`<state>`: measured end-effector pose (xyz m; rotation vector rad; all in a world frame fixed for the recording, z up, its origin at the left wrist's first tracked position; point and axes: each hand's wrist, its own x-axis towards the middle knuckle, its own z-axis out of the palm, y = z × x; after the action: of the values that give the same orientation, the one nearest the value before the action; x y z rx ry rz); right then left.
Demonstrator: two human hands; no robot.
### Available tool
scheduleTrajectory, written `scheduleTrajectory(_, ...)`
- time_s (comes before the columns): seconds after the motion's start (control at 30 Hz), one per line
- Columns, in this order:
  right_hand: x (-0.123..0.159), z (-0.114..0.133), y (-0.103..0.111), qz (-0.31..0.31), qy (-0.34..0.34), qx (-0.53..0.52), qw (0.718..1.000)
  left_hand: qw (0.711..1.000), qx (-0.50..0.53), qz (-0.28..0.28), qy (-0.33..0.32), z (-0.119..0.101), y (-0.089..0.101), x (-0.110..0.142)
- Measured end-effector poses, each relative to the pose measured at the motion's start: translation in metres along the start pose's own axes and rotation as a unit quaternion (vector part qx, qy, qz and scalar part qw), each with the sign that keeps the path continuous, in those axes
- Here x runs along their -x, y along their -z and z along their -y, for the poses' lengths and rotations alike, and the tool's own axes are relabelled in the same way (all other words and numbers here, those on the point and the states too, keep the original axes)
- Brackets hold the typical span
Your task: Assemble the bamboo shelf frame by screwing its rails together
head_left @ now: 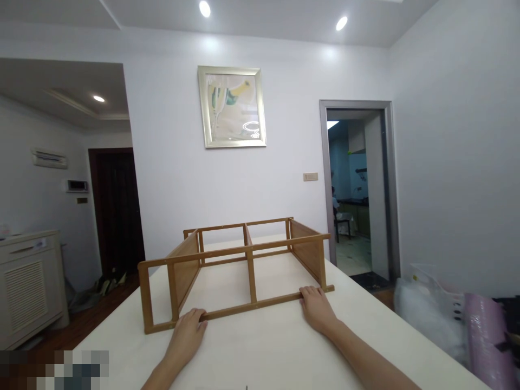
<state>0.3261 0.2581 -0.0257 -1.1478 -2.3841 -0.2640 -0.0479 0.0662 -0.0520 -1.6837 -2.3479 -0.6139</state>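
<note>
A brown wooden shelf frame [251, 276] lies on its side on a white table [260, 352], with panels fitted at its left and right and a bar across the middle. My left hand [190, 331] is closed over the near bottom rail, close to the left panel. Toward the right end of that same rail, my right hand [317, 307] has its fingers curled over the wood. Both thumbs are partly hidden. A small dark pointed thing [246, 387] shows at the bottom edge, too little of it to name.
A white cabinet [30, 287] stands at the left. Right of the table are a clear plastic bag [430, 314] and a pink wrapped roll [485, 336]. A framed picture [232, 107] hangs on the wall behind. Through the doorway [351, 195], a person is partly visible near a chair.
</note>
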Motion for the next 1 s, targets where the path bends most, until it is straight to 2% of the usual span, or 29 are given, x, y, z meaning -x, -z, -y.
scheduleTrajectory(0.2, 0.006, 0.005, 0.014, 0.006, -0.006, -0.007, 1.0, 0.999, -0.033, 0.009, 0.02, -0.01, 0.016, 0.006)
scheduleTrajectory(0.33, 0.022, 0.0, 0.025, -0.001, 0.02, -0.025, 0.999, 0.999, -0.029, 0.002, -0.015, -0.008, 0.021, 0.022)
scheduleTrajectory(0.5, 0.036, -0.016, 0.052, -0.048, 0.086, -0.055, 0.994, 0.994, 0.005, -0.076, -0.082, -0.01, 0.038, 0.041)
scheduleTrajectory(0.6, 0.034, -0.021, 0.085, -0.082, 0.117, -0.042, 0.989, 0.983, -0.003, -0.142, -0.117, -0.018, 0.064, 0.041)
scheduleTrajectory(0.8, 0.007, -0.017, 0.166, -0.136, 0.147, 0.026, 0.979, 0.957, -0.089, -0.219, -0.169, -0.036, 0.143, 0.016)
scheduleTrajectory(0.9, -0.012, -0.018, 0.19, -0.147, 0.161, 0.064, 0.974, 0.948, -0.131, -0.222, -0.189, -0.043, 0.174, -0.001)
scheduleTrajectory(1.0, -0.034, -0.021, 0.205, -0.154, 0.177, 0.098, 0.967, 0.935, -0.172, -0.234, -0.202, -0.048, 0.197, -0.018)
